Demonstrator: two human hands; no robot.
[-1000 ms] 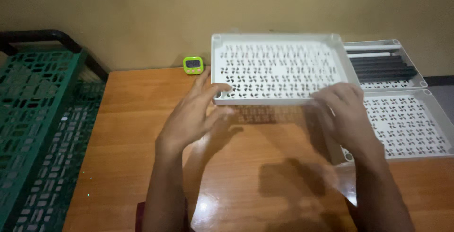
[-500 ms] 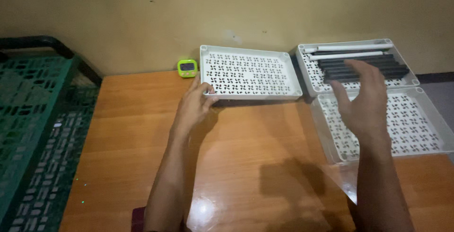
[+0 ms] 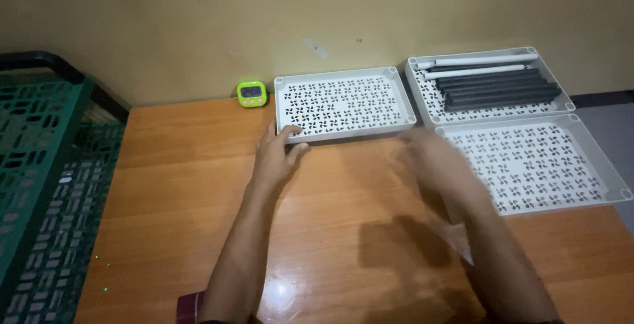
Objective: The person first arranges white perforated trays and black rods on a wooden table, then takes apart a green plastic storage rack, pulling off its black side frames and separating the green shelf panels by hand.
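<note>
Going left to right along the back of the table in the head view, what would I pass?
Green crate → small green timer → empty white perforated tray → white tray holding dark and white rods.

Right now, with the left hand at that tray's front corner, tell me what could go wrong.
1. The left hand touches only the front-left corner of the empty perforated tray; a push there could swing it into the small green timer or the tray of dark and white rods.
2. The right hand is motion-blurred beside the near empty tray and might clip its rim.
</note>
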